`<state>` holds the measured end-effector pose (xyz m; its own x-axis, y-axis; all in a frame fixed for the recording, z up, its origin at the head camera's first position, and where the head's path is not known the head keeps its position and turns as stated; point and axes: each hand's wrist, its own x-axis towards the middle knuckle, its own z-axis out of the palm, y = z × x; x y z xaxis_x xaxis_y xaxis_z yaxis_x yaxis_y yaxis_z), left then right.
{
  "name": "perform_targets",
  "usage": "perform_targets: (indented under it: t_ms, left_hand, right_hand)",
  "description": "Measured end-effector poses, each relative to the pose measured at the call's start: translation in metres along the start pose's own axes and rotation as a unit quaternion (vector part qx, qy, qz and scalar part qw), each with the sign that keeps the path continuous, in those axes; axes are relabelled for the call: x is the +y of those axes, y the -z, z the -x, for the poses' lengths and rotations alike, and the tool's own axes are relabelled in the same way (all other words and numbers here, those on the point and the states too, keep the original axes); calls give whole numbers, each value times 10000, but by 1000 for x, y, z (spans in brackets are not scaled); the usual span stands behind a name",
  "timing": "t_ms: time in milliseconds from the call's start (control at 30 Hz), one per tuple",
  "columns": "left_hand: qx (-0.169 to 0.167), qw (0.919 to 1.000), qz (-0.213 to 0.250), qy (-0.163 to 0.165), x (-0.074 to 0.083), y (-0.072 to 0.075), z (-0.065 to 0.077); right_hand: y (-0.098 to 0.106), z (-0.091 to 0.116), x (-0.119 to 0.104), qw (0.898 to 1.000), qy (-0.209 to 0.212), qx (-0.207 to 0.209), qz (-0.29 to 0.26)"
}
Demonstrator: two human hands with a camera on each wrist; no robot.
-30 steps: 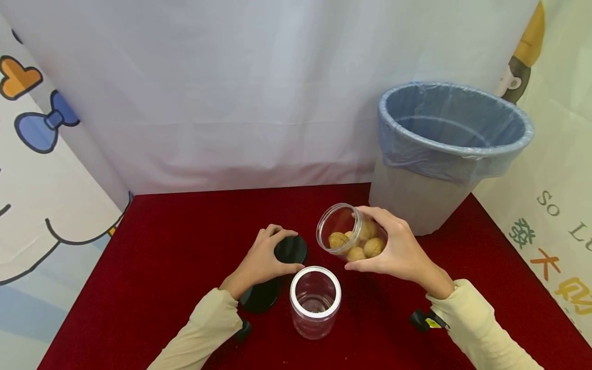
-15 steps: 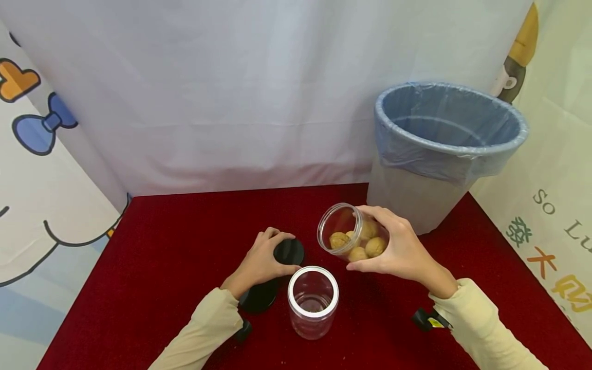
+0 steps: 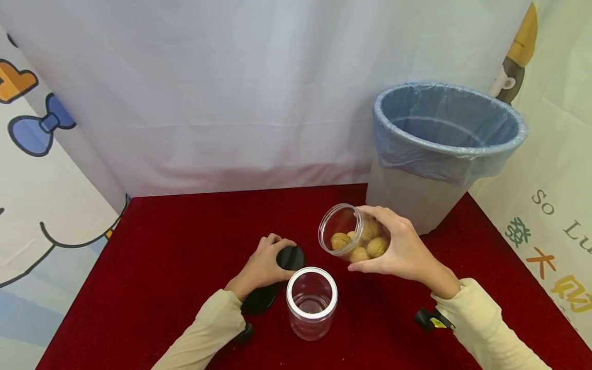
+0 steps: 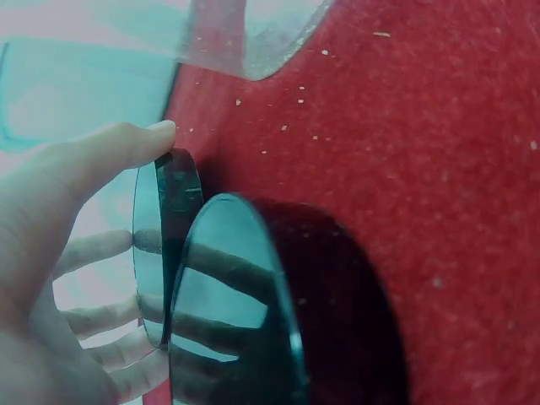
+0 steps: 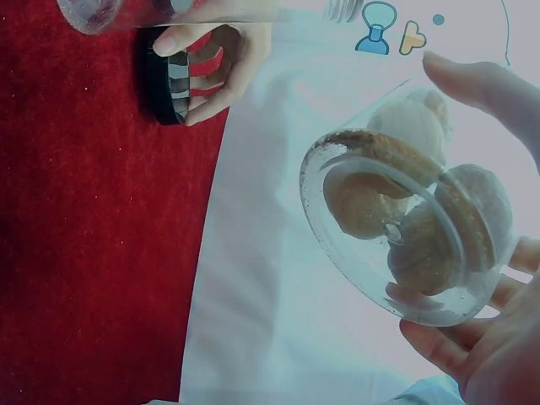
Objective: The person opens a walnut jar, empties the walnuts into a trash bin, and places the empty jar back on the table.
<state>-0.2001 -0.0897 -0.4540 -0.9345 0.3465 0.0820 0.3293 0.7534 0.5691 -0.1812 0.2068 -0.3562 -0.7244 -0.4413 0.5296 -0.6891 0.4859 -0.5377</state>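
Note:
My right hand (image 3: 402,249) grips a clear jar (image 3: 334,221) from its right side. The jar is held tilted above the red cloth, its open mouth facing left, with several walnuts (image 3: 359,253) inside. In the head view my left hand (image 3: 262,266) holds a round black lid (image 3: 290,258) that lies on the cloth, thumb at the near edge and fingers at the far edge. Partly under that wrist lies a second black lid (image 3: 260,300), larger in the left wrist view. A second clear jar (image 3: 312,325) stands upright just right of this lid, its white-rimmed mouth uncovered.
Red cloth (image 3: 185,231) covers the table. A large bin (image 3: 407,190) with a blue liner stands at the back right. White curtain (image 3: 240,103) hangs behind, and printed cloths flank both sides. Small pale crumbs (image 4: 301,101) dot the cloth.
My left hand has come down slightly, and its thumb and fingers have closed in on the black lid's edge. The right hand and its tilted jar of walnuts have hardly moved.

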Motion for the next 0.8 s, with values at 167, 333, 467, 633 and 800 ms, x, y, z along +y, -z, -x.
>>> perform_targets:
  t_ms: [167,333,467,633,800]
  left_hand:
    - [70,9998,-161,-33,-1,-4,-2]
    - [13,9991,-423,24,0,-5,-5]
    - [-13,9990,-443,9,3,-1,-8]
    - [274,9994,-4,-192,12,15,-19]
    - [770,9946,521,-459,22,32,-32]
  right_hand:
    - [3,0,0,10000,35,-14,51]
    - [6,0,0,9999,88,-43,48]
    - [10,-1,0,9998,144,-80,65]
    - [17,-4,-1,9997,200,-86,122]
    - [25,-6,-1,9995,222,-16,236]
